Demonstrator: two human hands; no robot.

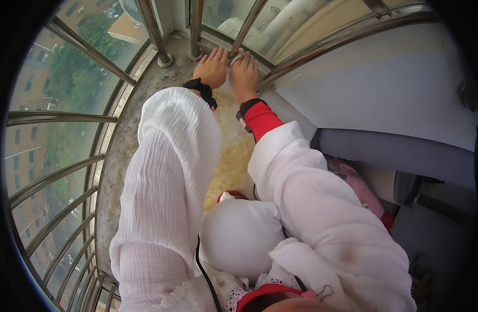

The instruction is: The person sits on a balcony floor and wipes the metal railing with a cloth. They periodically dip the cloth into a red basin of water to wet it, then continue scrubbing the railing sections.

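Note:
Both my arms, in loose white sleeves, stretch forward to the far corner of a stone-like ledge point(125, 130). My left hand point(212, 68) lies palm down with its fingers extended, beside the foot of an upright metal bar point(196, 28). Just to its right, my right hand point(243, 78) bends over a small crumpled greyish cloth point(237, 56) at the foot of a second metal bar point(247, 26). Only a bit of the cloth shows at the thumb side; the rest is hidden under the fingers. Dark bands circle both wrists.
Metal window bars point(62, 117) line the left side, with buildings and trees far below outside. A grey-white panel point(374, 83) stands at the right. Below it are a pink item point(359, 188) and dark objects. A yellowish mottled surface point(231, 156) lies between my arms.

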